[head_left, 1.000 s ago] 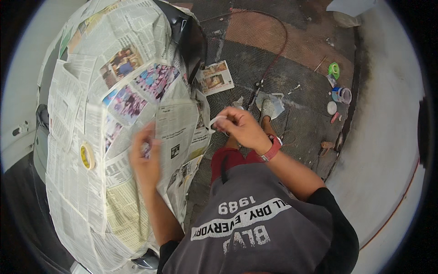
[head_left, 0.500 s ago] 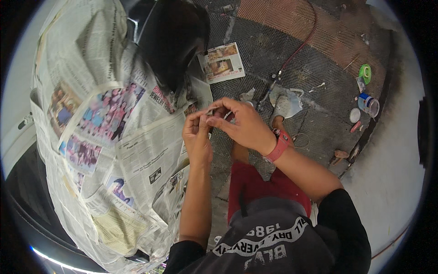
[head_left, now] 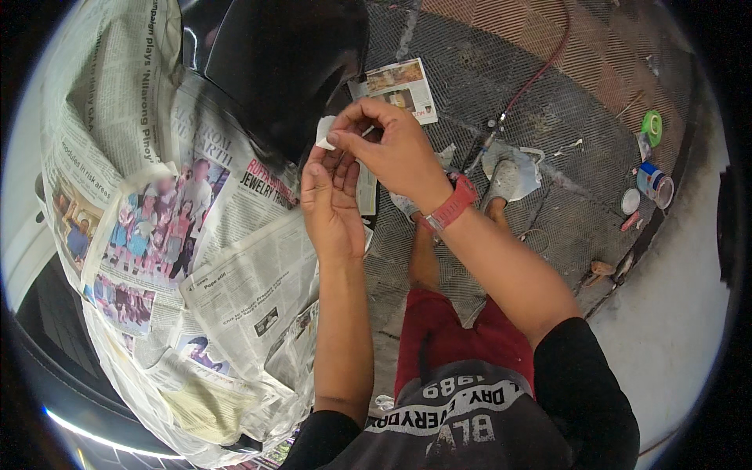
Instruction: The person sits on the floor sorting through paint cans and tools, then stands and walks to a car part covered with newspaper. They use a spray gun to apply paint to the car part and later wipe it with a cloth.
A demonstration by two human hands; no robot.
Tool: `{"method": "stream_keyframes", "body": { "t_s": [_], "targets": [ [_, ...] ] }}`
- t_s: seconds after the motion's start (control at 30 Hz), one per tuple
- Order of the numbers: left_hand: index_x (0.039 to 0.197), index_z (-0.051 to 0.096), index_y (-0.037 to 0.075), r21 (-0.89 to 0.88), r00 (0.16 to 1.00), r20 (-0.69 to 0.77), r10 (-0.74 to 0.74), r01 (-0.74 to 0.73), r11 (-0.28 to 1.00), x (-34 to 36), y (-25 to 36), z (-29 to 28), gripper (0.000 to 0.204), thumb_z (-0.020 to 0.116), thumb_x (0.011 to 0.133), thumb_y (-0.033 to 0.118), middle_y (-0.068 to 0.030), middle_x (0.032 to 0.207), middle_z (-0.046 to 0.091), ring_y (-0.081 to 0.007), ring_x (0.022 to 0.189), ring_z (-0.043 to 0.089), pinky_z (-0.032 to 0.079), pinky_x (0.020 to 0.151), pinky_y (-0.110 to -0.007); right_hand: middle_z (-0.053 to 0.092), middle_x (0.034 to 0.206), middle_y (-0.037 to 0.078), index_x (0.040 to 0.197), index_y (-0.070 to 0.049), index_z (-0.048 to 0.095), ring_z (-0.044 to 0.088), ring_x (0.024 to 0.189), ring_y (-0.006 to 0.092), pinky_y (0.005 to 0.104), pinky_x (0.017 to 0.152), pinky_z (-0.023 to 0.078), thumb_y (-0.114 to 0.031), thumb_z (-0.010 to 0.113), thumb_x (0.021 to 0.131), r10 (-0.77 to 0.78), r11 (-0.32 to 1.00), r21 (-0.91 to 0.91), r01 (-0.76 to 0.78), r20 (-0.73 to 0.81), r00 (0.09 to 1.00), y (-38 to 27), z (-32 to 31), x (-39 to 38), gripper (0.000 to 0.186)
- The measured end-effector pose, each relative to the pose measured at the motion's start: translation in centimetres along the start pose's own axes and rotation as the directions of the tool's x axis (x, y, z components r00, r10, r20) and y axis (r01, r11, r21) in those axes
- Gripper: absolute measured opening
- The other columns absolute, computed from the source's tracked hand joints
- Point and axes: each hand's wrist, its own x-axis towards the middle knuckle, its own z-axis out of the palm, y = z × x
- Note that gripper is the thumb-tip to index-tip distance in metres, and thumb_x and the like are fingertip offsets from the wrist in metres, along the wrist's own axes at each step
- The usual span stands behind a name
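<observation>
My right hand [head_left: 392, 145] pinches a small white scrap [head_left: 325, 131] between thumb and fingertips; whether it is paper or tape I cannot tell. Just below it, my left hand [head_left: 335, 205] is turned palm up, fingers loosely spread, its fingertips close to the scrap and partly behind the right hand. Both hands are in front of a glossy black car panel [head_left: 274, 70]. To the left, newspaper sheets [head_left: 243, 290] cover much of the car, overlapping one another.
A loose newspaper page [head_left: 427, 106] lies on the dark ribbed floor mat. Beyond my feet runs a red hose [head_left: 540, 74] with a metal fitting. At the right are a green tape roll [head_left: 652, 125], a blue-labelled can [head_left: 648, 176] and a round lid [head_left: 630, 201], near a pale wall.
Both hands have moved up and slightly left, toward the black panel. The white scrap now shows plainly at the right fingertips, and the left fingers have spread.
</observation>
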Motion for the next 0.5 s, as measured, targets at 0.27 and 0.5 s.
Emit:
{"method": "stream_keyframes", "body": {
  "t_s": [0.27, 0.5],
  "targets": [
    [0.153, 0.050, 0.001, 0.106, 0.999, 0.023, 0.025, -0.027, 0.994, 1.2, 0.2, -1.0, 0.051, 0.056, 0.115, 0.034, -0.0162, 0.145, 0.060, -0.0247, 0.125, 0.065, 0.052, 0.110, -0.039, 0.076, 0.092, 0.007, 0.104, 0.000, 0.075, 0.071, 0.086, 0.0127, 0.0300, 0.082, 0.057, -0.016, 0.079, 0.096, 0.033, 0.999, -0.003, -0.033, 0.082, 0.996, 0.9, 0.1, 2.1, 0.019],
    [0.164, 0.043, 0.006, 0.202, 0.997, -0.016, -0.072, 0.074, 0.976, 0.1, -1.1, -1.2, 0.060, 0.053, 0.115, 0.040, -0.0166, 0.144, 0.060, -0.0244, 0.122, 0.065, 0.053, 0.109, -0.041, 0.077, 0.087, 0.008, 0.104, 0.000, 0.075, 0.073, 0.075, 0.0149, 0.0297, 0.070, 0.057, -0.014, 0.078, 0.097, -0.159, 0.986, -0.083, 0.145, -0.199, 0.967, 0.3, 0.6, 4.9, 0.017]
  ]
}}
